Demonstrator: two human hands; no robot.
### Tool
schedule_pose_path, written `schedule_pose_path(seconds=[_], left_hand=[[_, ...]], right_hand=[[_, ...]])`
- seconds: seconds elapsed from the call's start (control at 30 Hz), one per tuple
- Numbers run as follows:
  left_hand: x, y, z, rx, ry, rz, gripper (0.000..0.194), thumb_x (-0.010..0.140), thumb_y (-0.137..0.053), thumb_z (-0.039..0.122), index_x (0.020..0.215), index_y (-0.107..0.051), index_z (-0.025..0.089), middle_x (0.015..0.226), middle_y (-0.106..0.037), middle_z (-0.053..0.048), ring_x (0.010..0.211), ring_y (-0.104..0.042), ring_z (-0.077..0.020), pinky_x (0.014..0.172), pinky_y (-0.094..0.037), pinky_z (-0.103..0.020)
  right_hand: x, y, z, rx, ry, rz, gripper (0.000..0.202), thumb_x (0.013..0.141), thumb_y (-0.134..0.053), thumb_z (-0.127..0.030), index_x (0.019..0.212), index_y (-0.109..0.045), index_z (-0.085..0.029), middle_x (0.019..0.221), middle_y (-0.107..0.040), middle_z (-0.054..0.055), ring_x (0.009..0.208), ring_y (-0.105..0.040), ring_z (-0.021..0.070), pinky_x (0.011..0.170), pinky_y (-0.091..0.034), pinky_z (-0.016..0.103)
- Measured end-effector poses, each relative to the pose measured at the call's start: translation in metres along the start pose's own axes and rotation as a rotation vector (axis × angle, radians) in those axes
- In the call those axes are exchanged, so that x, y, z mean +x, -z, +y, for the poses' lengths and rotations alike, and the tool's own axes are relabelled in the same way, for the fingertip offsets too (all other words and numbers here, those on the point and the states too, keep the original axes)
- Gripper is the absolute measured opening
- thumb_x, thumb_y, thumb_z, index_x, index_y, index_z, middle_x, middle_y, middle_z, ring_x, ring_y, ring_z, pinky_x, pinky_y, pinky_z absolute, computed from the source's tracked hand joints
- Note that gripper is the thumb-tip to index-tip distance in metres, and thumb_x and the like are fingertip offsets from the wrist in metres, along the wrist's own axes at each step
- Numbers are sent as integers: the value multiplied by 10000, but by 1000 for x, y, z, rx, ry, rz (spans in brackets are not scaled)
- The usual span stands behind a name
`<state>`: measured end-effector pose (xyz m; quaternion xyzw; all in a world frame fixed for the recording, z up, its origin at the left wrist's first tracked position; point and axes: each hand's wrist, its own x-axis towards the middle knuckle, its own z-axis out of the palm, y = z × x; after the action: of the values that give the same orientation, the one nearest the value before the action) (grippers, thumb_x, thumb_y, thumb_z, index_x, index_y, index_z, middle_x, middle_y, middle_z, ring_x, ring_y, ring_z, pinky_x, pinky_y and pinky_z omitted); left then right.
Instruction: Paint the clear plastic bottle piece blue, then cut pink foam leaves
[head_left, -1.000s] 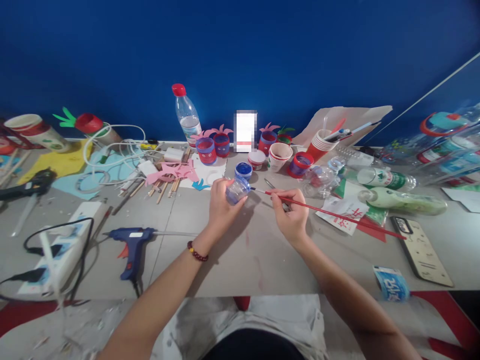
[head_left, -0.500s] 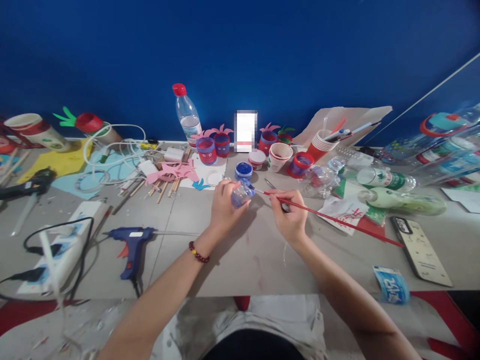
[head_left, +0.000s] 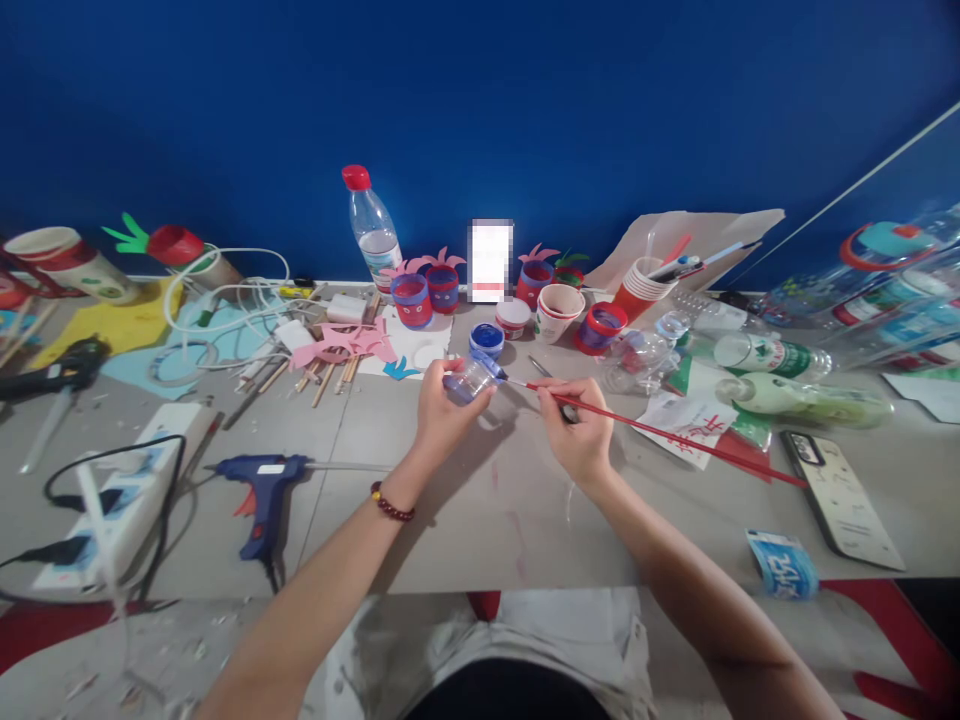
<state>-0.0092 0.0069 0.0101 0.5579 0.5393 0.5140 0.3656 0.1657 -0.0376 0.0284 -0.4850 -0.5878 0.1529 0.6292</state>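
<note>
My left hand (head_left: 441, 412) is closed around a clear plastic cup-shaped piece (head_left: 472, 384), perhaps a cut bottle, with blue paint along its upper edge. A long red paintbrush (head_left: 667, 434) is pinched in my right hand (head_left: 579, 432), its bristles against the painted edge of the plastic. Just behind the plastic stands an open jar of blue paint (head_left: 486, 342), with a white-lidded jar (head_left: 512, 318) beside it. A small grey tool, partly hidden by my right hand, lies on the table.
A blue glue gun (head_left: 266, 490) and a white power strip (head_left: 135, 500) lie on the left. Painted cups (head_left: 412, 302), a paper cup (head_left: 559, 312) and a red-capped bottle (head_left: 373, 230) line the wall. Plastic bottles (head_left: 772, 355) and a phone (head_left: 844, 500) occupy the right.
My left hand has turned the plastic piece and shifted slightly left, so more of its clear side shows. The brush's bristles now rest on its edge. My right hand has hardly moved.
</note>
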Motion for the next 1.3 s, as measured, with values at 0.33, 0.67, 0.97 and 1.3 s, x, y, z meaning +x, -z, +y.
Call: schedule_pose_path(seconds=[0.33,0.67,0.97,1.3], left_hand=[[6,-2,12,-383,277,-8,516,561,-886,416,902,-555,216,855,-679,-1,766,-657,-157,745,-535,-315],[7,2,14,-680,500,-179,460,673,-804,513,916,-558,209,820,-718,-14,783,-714,-208,880,-529,-414],[2,0,18,-563,541,-237,585,554,-928,364,967,-545,208,866,-706,4,748,-706,-171,865,-508,-379],[3,0,14,-537,564,-257,568,598,-910,388,1008,-566,198,877,-744,-26,756,-728,-194,822,-509,-367]], right_hand=[[0,1,1,-21,-43,3,115,891,-646,-224,837,-545,-235,884,-781,43,688,-708,151,613,-551,288],[-1,2,3,36,15,62,107,894,-649,-219,873,-548,-246,895,-784,38,785,-748,179,675,-586,328],[-3,1,5,99,107,33,149,887,-651,-123,919,-578,-249,957,-791,48,899,-752,186,774,-591,362],[-1,0,-2,29,46,14,100,886,-647,-186,877,-568,-248,909,-790,47,807,-757,189,674,-595,331]])
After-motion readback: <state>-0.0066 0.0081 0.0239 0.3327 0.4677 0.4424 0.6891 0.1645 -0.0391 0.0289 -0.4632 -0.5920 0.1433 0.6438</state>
